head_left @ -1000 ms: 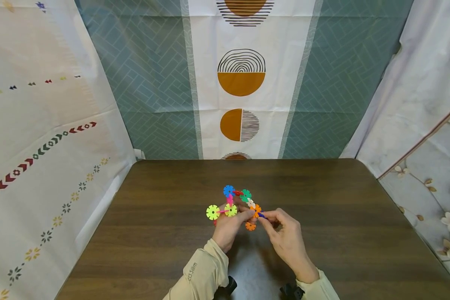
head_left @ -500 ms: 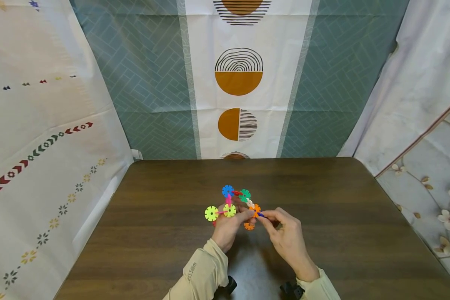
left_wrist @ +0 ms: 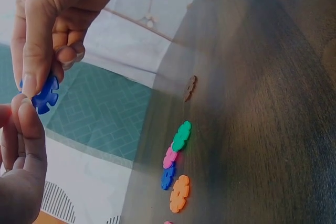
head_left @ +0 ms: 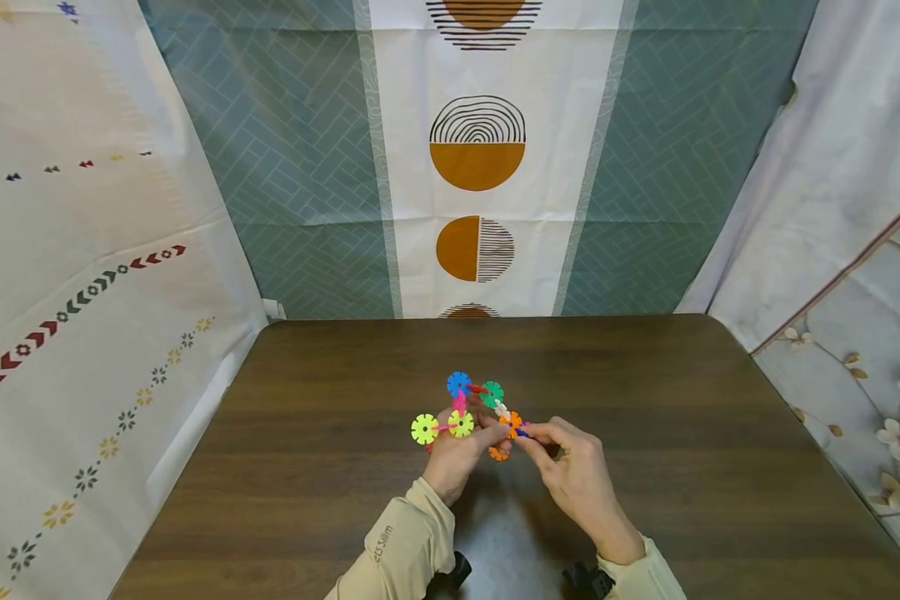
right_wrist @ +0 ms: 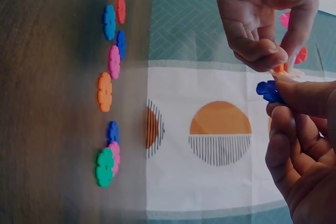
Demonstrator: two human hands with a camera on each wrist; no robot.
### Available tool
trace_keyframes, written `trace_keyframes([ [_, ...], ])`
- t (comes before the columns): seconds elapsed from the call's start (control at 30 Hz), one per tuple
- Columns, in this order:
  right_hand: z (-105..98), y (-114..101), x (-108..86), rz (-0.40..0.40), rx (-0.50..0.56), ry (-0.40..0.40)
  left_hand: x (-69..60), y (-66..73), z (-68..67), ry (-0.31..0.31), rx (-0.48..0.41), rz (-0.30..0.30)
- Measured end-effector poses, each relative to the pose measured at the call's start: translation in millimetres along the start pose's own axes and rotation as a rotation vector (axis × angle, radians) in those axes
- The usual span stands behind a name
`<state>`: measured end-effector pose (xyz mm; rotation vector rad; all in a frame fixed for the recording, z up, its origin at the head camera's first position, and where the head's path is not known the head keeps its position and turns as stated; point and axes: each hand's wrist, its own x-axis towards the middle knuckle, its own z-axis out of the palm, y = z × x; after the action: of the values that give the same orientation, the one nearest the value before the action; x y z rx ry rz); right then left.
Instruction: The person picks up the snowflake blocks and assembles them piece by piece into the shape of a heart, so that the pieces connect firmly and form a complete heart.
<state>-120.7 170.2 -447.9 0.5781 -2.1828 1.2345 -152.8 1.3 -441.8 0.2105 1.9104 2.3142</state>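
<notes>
Above the table, my left hand [head_left: 453, 460] holds a chain of notched plastic snowflake discs. It includes yellow-green discs [head_left: 424, 429], a light blue disc [head_left: 459, 384], a green disc [head_left: 492, 394] and a white disc [head_left: 502, 410]. The left thumb and fingers pinch the orange disc [head_left: 511, 424] at the chain's right end. My right hand [head_left: 572, 475] pinches a dark blue disc [left_wrist: 47, 97] between thumb and fingers, its edge against the orange one. In the right wrist view the dark blue disc [right_wrist: 268, 92] sits just below the orange edge. Fingertips hide the contact between these discs.
Loose discs lie on the brown wooden table [head_left: 330, 483], among them a green disc [right_wrist: 104, 167], an orange disc [right_wrist: 105, 92] and a brown disc [left_wrist: 190, 88]. A patterned cloth [head_left: 307, 167] hangs behind the table's far edge.
Both hands keep their grips and stay together. The chain shifts very slightly right and downward compared with half a second ago, and a bit of pink now shows beside the dark blue disc.
</notes>
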Motion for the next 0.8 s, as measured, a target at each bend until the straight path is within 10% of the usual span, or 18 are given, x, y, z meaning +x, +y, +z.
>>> trace_keyframes([
  [0.8, -1.1, -7.0, 5.0, -0.011, -0.035, 0.004, 0.3, 0.8, -1.9, -0.056, -0.055, 0.042],
])
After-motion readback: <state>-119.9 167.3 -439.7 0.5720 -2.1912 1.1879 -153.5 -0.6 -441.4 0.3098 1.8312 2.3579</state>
